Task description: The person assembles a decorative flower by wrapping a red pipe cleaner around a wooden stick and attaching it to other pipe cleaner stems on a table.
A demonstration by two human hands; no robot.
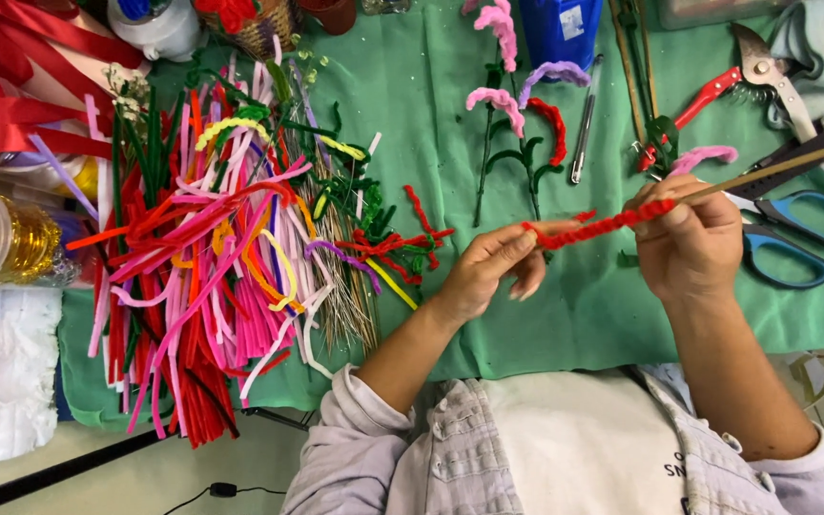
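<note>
Far left there's red ribbon (21, 57) bunched up in the corner and a clear jar of gold stuff (7, 238) just below it, then a huge messy pile of pipe cleaners (202, 257) in red, pink, white, orange and green spread over the green cloth (431, 86). Right beside that pile, some red and green scraps (398, 238) sit close to the left hand (488, 272), pretty much in its lane. That hand is pinching the loose end of a red pipe cleaner (598, 227) between thumb and fingers. The pipe cleaner is coiled in a tight spiral along a thin wooden stick (774, 169), held up above the cloth between both hands. The right hand (689, 243) is closed around the stick and the coil's other end. Behind the hands are finished pink and purple flower stems (512, 119), and off to the right, red-handled pruners (760, 76) and blue-handled scissors (798, 238), the scissors just beside the right hand.
</note>
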